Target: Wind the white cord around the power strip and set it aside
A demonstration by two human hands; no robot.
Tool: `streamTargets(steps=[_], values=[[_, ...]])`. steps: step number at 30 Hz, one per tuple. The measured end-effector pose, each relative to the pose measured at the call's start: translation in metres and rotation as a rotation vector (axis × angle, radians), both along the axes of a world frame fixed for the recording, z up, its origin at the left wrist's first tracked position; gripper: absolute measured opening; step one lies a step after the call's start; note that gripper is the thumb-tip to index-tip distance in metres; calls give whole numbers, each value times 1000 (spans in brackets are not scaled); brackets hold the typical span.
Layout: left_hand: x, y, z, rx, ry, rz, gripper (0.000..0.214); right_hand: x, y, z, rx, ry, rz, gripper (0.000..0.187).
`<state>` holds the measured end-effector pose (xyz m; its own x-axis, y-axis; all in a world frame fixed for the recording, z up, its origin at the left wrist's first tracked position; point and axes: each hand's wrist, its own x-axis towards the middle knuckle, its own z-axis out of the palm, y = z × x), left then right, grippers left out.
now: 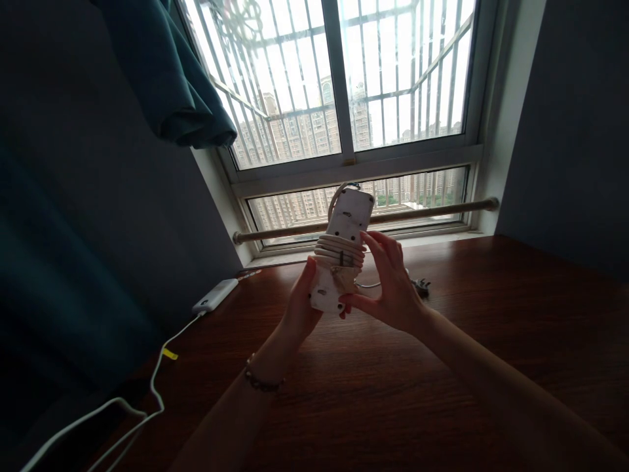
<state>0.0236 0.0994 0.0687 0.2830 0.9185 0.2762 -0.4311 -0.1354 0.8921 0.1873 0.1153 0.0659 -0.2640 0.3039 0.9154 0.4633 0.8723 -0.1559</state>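
Power strip: the white power strip (pixel 350 213) is held above the middle of the table (pixel 344 393), tilted, its holed underside turned to view and its far end leaned slightly right.
Cord: the pale cord (pixel 339 244) is wound in several turns around the strip's middle.
Left grip: the near left edge of the strip is clamped by the left hand (pixel 299 305), with the thumb laid beside the turns; a bracelet (pixel 263 382) is worn on the wrist.
Right grip: thumb and forefinger of the right hand (pixel 396 288) are spread apart, their tips set against the strip's right side; whether it is clamped cannot be told.
Plug: a dark pronged plug (pixel 422 287) is seen just beyond the right hand.
Table left: a white box (pixel 215 295) is placed near the far left edge, joined to a white cable (pixel 156 387) marked by a yellow tag (pixel 170 354).
Far side: the table is bordered by a window (pixel 348 160), crossed low by a rail (pixel 304 233).
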Motion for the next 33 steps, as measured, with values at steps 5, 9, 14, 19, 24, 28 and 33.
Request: streamTargets(steps=[5,9,14,19,24,28,33], values=[[2,-1,1,27,-6,75,63,-4,2,-3,-41,54,-20,86],[2,1,-1,32,-6,168,57,-7,4,-6,-123,92,-48,82],[2,1,-3,-29,68,92,56,-6,5,-6,-65,49,51,70],[3,2,-6,28,102,116,54,-7,4,-7,-1,136,46,63],[4,2,-3,36,124,141,56,-10,0,-10,67,207,-27,61],[4,3,0,140,192,451,57,-10,0,-10,131,200,-47,60],[-6,2,7,104,338,563,61,-4,4,-7,148,216,-83,59]])
